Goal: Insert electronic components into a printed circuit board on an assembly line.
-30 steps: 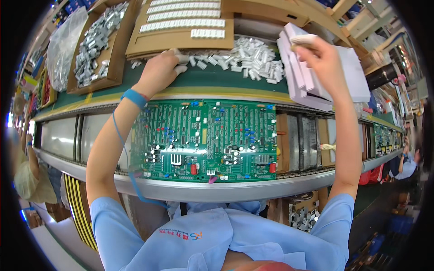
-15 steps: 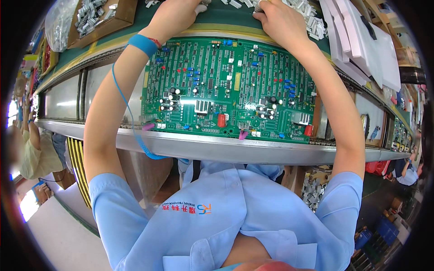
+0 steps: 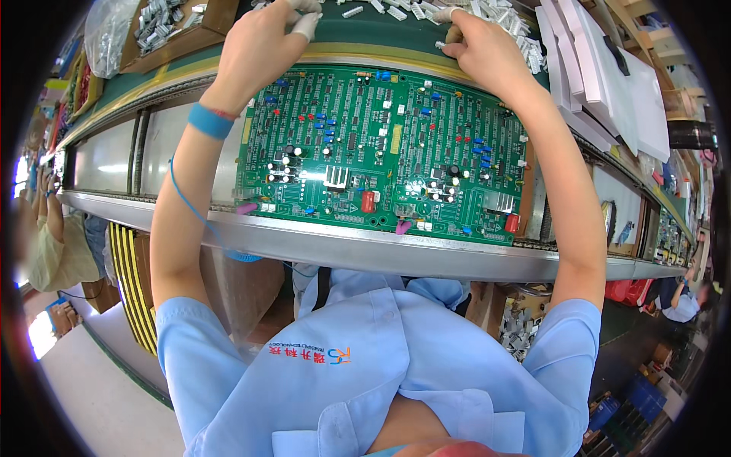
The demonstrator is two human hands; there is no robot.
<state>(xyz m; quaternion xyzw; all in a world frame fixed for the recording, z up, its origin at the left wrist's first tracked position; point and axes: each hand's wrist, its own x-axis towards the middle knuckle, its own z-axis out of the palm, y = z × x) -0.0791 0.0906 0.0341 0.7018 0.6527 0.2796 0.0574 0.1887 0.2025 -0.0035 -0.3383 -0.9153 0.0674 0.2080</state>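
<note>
My left hand (image 3: pixel 266 42) is raised beyond the far edge of the green circuit board (image 3: pixel 365 145), its thumb and forefinger in pale finger cots. Those two fingertips come close together; whatever may be between them is too small to make out. My right hand (image 3: pixel 487 49) is bent in a pinch above the board's far right side, and a small white connector (image 3: pixel 440 45) shows at its fingertips. Loose white connectors (image 3: pixel 396 12) are strewn on the green bench between and beyond my hands. The board carries capacitors, heat sinks and red and blue parts.
The board rests on metal conveyor rails (image 3: pixel 343 245). A cardboard box (image 3: pixel 217 27) of grey-white parts stands far left beside a clear plastic bag (image 3: pixel 106 38). White foam sheets (image 3: pixel 586 76) lean at the right. A blue coiled cord (image 3: pixel 244 257) hangs from my left wristband.
My left hand has moved left and toward me, off the pile. The right hand has drawn slightly nearer and right, bringing its fingertips into clearer sight.
</note>
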